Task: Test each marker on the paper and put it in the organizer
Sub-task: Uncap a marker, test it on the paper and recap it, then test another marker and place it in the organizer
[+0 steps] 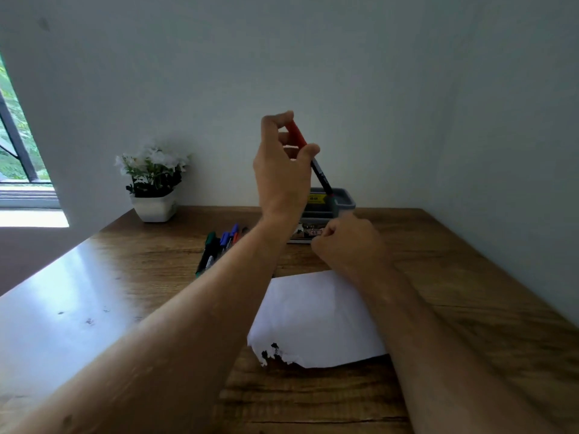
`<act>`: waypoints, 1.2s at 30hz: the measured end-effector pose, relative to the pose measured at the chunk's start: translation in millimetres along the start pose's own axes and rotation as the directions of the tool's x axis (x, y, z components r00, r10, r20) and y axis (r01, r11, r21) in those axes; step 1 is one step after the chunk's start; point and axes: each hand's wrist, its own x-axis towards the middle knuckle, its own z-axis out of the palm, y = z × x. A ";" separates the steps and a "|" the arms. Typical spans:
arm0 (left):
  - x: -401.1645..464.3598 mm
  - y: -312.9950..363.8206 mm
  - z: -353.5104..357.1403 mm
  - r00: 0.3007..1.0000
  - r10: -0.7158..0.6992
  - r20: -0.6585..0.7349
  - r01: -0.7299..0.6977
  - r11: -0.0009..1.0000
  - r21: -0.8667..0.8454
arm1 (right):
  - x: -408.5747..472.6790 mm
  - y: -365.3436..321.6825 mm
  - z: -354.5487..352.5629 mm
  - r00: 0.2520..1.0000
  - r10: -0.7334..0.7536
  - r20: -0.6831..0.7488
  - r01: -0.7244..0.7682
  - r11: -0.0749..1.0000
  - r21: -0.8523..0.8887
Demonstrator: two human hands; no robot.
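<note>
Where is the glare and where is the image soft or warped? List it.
Head view: window light glares pale across the table at left; the paper is blown out white; the left hand and red-capped marker look slightly soft; wide-angle lens bends wall and table edges.

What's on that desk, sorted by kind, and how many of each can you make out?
Markers: 4 that I can tell apart, 1 red-capped marker in the left hand and at least 3 in the pile, partly hidden by the arm
Organizer: 1
Paper: 1
Potted plant: 1
Total: 7
</note>
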 end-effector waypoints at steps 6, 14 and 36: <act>20.6 -15.0 35.2 0.987 0.100 0.129 -0.121 0.978 0.167 | 3.0 1.6 10.4 0.999 0.029 0.029 -0.027 0.999 -0.038; 28.6 -51.3 68.7 0.965 0.062 0.254 -0.170 0.887 0.430 | 10.1 -2.4 19.1 0.999 0.034 0.030 -0.029 0.988 -0.151; 3.7 -36.6 -39.1 0.979 -0.141 0.150 0.052 0.874 0.483 | -10.2 -4.4 -14.3 0.864 -0.041 0.502 0.100 0.991 -0.090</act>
